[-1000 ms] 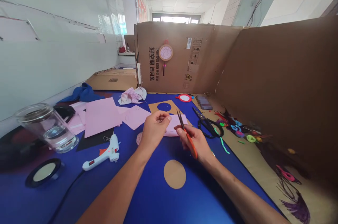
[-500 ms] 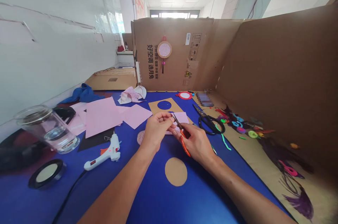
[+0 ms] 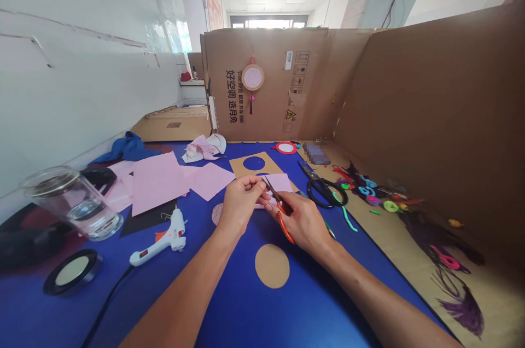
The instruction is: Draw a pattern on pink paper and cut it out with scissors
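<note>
My right hand point(image 3: 301, 219) grips a small pair of scissors point(image 3: 284, 223) with orange handles, their dark blades pointing up and left toward my left fingertips. With thumb and fingers pinched together, my left hand point(image 3: 241, 200) is right beside the blades; what lies between its fingers is too small to make out. Under and behind the hands shows a pink sheet of paper point(image 3: 284, 181), partly covered by them. Beyond it is a cardboard piece point(image 3: 241, 167) with a round hole. A brown cardboard disc point(image 3: 272, 266) lies nearer me, and a pink patterned disc point(image 3: 217, 214) is partly behind my left hand.
Large black-handled scissors point(image 3: 322, 186) lie to the right, near pipe cleaners and tassels point(image 3: 463, 304). On the left are a glue gun point(image 3: 164, 241), a tape roll point(image 3: 73, 271), a glass jar point(image 3: 74, 203) and pink sheets point(image 3: 158, 181). Cardboard walls point(image 3: 311, 112) stand behind and right.
The view has shifted slightly, so things appear a little farther left. Both hands keep nearly the same pose, with the scissor blades still close to the left fingertips.
</note>
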Action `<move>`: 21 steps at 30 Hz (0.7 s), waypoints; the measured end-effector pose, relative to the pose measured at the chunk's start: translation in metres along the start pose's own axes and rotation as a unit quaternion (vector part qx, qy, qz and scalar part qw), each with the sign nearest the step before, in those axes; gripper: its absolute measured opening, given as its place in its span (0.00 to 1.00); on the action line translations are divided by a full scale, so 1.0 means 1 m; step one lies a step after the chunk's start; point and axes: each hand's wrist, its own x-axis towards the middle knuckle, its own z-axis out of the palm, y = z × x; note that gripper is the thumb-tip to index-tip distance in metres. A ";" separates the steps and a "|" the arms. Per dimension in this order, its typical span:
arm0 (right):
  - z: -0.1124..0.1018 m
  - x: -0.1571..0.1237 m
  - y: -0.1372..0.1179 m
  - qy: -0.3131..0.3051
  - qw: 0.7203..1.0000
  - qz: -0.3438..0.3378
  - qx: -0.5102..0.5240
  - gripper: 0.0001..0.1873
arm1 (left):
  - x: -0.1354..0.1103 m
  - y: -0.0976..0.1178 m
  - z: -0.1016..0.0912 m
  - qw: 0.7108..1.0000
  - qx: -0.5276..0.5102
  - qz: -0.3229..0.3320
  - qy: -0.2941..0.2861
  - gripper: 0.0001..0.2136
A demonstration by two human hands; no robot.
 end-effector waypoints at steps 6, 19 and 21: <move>-0.001 -0.001 -0.005 -0.018 1.000 -0.006 0.013 0.23 | 0.003 -0.005 0.000 0.998 0.049 0.025 0.007 0.02; -0.035 0.018 0.021 0.105 0.991 0.079 0.015 0.27 | 0.005 -0.011 -0.015 0.924 0.347 -0.007 -0.158 0.09; -0.040 0.021 0.028 0.128 0.986 0.105 0.010 0.28 | 0.001 -0.013 -0.014 0.878 0.449 0.015 -0.167 0.16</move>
